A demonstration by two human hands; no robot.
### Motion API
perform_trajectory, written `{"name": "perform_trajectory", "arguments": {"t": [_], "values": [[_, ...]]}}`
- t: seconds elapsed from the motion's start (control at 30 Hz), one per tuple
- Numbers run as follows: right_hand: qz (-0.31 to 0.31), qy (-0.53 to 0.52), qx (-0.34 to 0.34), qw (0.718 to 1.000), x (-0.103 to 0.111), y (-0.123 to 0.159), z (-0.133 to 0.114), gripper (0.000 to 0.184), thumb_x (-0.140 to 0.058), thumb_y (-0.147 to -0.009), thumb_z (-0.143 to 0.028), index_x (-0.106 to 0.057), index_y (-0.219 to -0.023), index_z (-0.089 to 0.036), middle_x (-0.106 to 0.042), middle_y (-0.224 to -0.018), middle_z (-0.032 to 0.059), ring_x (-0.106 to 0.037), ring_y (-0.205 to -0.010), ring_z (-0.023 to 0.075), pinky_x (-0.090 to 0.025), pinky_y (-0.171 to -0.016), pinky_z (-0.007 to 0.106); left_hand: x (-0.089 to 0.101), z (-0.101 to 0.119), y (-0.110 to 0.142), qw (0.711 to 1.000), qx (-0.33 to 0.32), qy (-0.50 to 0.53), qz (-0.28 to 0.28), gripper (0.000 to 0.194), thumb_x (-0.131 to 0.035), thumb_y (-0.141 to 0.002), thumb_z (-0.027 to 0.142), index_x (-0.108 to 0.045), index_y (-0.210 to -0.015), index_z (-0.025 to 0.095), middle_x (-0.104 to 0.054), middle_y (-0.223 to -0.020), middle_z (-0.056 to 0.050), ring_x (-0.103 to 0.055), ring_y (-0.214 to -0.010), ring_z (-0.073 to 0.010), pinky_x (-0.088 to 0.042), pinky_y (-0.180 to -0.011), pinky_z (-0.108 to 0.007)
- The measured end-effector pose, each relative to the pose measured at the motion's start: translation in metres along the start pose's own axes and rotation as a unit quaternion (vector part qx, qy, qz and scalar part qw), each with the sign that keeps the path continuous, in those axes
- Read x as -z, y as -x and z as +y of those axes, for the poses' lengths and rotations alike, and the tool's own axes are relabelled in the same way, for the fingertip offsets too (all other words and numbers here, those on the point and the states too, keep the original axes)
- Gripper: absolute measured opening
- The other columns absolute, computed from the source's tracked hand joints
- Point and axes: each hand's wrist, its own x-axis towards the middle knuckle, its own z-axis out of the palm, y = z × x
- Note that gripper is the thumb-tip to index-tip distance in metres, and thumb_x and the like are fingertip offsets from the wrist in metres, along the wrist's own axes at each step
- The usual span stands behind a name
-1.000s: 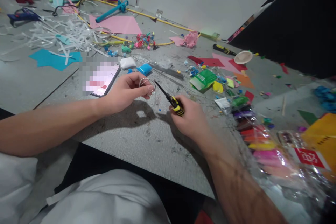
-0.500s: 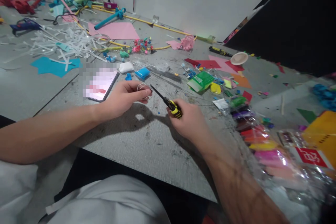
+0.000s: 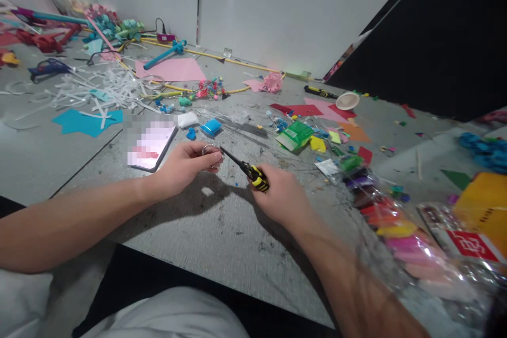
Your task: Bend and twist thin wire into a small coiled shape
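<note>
Between the thumb and fingers of my left hand (image 3: 190, 165), a thin loop of silvery wire (image 3: 207, 148) is pinched. My right hand (image 3: 279, 190) is wrapped round a pair of needle-nose pliers (image 3: 255, 175) with black and yellow handles. Their dark, slender nose points left and up, its tip at the right side of the wire loop; whether it touches the wire I cannot tell. Both hands are held above the grey table (image 3: 214, 227). A phone (image 3: 164, 145) with a lit screen lies just behind my left hand, near a blue packet (image 3: 211, 127) and a white packet (image 3: 187, 120).
White paper strips (image 3: 106, 87) are heaped at the left, by blue paper (image 3: 73, 122). A green packet (image 3: 296, 135), coloured paper pieces and a yellow-black tool (image 3: 320, 92) lie to the right. Clear bags of coloured material (image 3: 400, 227) line the right side. A white panel (image 3: 277, 10) stands behind.
The view has tilted slightly upward, so the table and hands sit lower in the picture. Both hands keep their grips, and the pliers' tip stays by the wire loop.
</note>
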Motion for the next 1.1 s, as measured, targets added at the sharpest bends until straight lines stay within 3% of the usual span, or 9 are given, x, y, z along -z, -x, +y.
{"name": "perform_trajectory", "arguments": {"t": [0.13,0.4,0.6,0.87,1.1], "values": [[-0.048,-0.019,-0.036,0.998,0.003,-0.001,-0.004,0.007,-0.067,-0.094,-0.028,-0.069,-0.100,-0.025,-0.085,-0.100,0.0120,-0.075,-0.088,0.0304,-0.039,-0.072,0.034,0.000,0.000,0.000,1.000,0.005,0.007,0.003,0.041,-0.104,-0.082,0.054,-0.083,-0.085,0.019,-0.071,-0.088,-0.004,-0.066,-0.085,-0.0197,-0.063,-0.087,-0.038],[-0.044,-0.029,-0.046,0.998,0.004,0.000,-0.011,0.006,-0.069,-0.095,-0.028,-0.064,-0.093,-0.026,-0.082,-0.094,0.0105,-0.070,-0.087,0.0286,-0.038,-0.075,0.034,-0.002,-0.001,0.000,0.999,0.009,0.037,0.015,0.043,-0.110,-0.074,0.053,-0.083,-0.082,0.021,-0.070,-0.084,-0.003,-0.065,-0.083,-0.0198,-0.062,-0.085,-0.038],[-0.064,-0.046,-0.071,0.994,0.003,0.001,-0.013,0.010,-0.075,-0.096,-0.030,-0.067,-0.092,-0.026,-0.083,-0.096,0.0082,-0.071,-0.087,0.0273,-0.039,-0.075,0.033,0.001,-0.003,0.000,1.000,0.000,0.021,0.003,0.041,-0.105,-0.084,0.052,-0.081,-0.080,0.019,-0.069,-0.083,-0.003,-0.064,-0.081,-0.0181,-0.062,-0.084,-0.037],[-0.068,-0.069,-0.044,0.994,-0.001,-0.001,-0.007,0.003,-0.071,-0.097,-0.027,-0.069,-0.094,-0.025,-0.086,-0.100,0.0108,-0.075,-0.092,0.0296,-0.043,-0.078,0.035,0.004,-0.006,0.000,1.000,-0.007,0.006,-0.009,0.043,-0.102,-0.088,0.054,-0.080,-0.080,0.019,-0.070,-0.083,-0.004,-0.065,-0.083,-0.0188,-0.061,-0.085,-0.036],[-0.025,-0.092,-0.010,0.995,-0.008,-0.003,-0.001,0.010,-0.070,-0.099,-0.033,-0.071,-0.094,-0.025,-0.086,-0.098,0.0103,-0.075,-0.091,0.0303,-0.047,-0.079,0.035,0.003,-0.005,0.001,1.000,-0.002,-0.012,0.003,0.042,-0.102,-0.088,0.057,-0.081,-0.081,0.022,-0.071,-0.084,-0.005,-0.067,-0.084,-0.0217,-0.062,-0.086,-0.041]]}}
